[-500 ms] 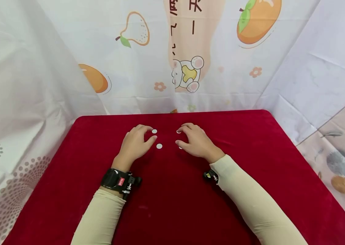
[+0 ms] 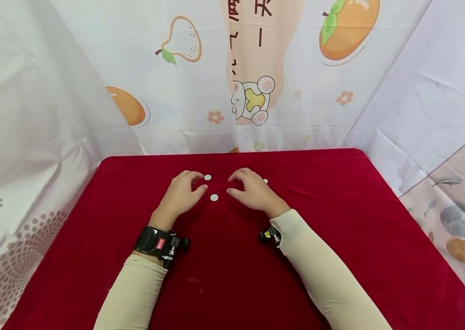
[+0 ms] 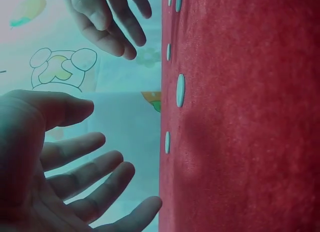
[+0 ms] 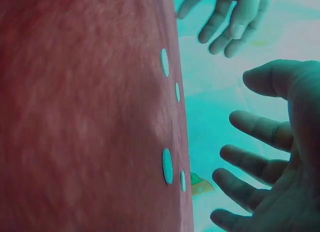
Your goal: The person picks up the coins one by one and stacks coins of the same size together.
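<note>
Red cloth-covered tabletop (image 2: 224,279); small flat white discs lie on it, a short way in from the back edge and well inside both side edges. Head view shows three: back-left disc (image 2: 207,177), front-left disc (image 2: 214,197) slightly nearer the person, and right-hand disc (image 2: 265,181), partly hidden by the right hand (image 2: 255,191). Left wrist view shows five discs, right wrist view four; all lie flat, separate from one another.

Left hand (image 2: 180,195): fingers spread and relaxed, thumb apart from forefinger, holding nothing. Seen from the head, its fingertips appear just beside the back-left disc; the left wrist view places them above the cloth, not touching.

Right hand: same posture, thumb and fingers apart, grasping nothing, also raised off the cloth. Palms face each other, with a gap between the hands.

Left wrist carries a black wristband (image 2: 148,241) with a red label (image 2: 160,243); a small black device (image 2: 272,234) shows at the right cuff. Cream sleeves (image 2: 133,293) cover both forearms. Behind the back edge hangs a white curtain (image 2: 199,82) printed with orange fruit and a cartoon animal.
</note>
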`<state>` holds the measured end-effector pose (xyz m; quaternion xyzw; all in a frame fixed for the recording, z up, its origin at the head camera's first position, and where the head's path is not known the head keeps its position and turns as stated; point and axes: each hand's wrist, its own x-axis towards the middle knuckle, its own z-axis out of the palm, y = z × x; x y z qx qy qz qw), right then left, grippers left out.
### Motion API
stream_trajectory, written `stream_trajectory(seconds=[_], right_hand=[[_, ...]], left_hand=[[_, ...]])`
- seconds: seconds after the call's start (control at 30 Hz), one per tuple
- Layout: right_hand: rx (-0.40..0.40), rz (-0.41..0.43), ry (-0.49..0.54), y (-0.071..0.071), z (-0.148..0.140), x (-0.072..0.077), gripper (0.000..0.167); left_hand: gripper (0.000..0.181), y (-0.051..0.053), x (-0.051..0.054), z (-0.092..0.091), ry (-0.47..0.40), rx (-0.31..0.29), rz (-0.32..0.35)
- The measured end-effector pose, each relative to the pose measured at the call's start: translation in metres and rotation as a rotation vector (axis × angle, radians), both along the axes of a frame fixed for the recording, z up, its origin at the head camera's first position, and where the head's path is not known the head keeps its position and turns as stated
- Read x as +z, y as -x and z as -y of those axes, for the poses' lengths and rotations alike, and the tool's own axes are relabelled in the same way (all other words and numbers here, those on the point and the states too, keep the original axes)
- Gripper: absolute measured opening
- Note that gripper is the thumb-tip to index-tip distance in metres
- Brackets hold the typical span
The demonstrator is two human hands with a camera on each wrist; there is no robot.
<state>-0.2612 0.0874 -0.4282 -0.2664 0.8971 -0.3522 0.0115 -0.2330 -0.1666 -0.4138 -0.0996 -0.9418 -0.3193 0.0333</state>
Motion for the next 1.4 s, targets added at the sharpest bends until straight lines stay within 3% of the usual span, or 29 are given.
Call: stream_trajectory(seconds=[0.23, 0.47, 0.67, 0.93, 1.17, 1.4], right_hand=[[-0.011, 0.089, 0.095, -0.004, 0.001, -0.006, 0.033], [-0.021, 0.105, 0.049, -0.006, 0.005, -0.014, 0.030], [0.016, 0.101, 0.030, -0.007, 0.009, -0.018, 0.030], [0.062, 0.107, -0.184, -0.008, 0.015, -0.016, 0.056], [0.076, 0.025, -0.331, -0.011, 0.022, -0.013, 0.054], [0.070, -0.002, -0.392, -0.014, 0.025, -0.013, 0.052]], left_hand=[[0.041, 0.001, -0.005, 0.000, -0.017, 0.003, 0.024], [0.038, 0.000, -0.011, -0.001, 0.008, -0.005, 0.083], [0.038, -0.003, -0.012, -0.003, -0.002, -0.021, 0.118], [0.043, 0.000, -0.013, -0.007, 0.000, -0.078, 0.172], [0.043, 0.001, -0.014, -0.009, 0.011, -0.076, 0.215], [0.043, 0.003, -0.019, -0.010, 0.064, -0.092, 0.181]])
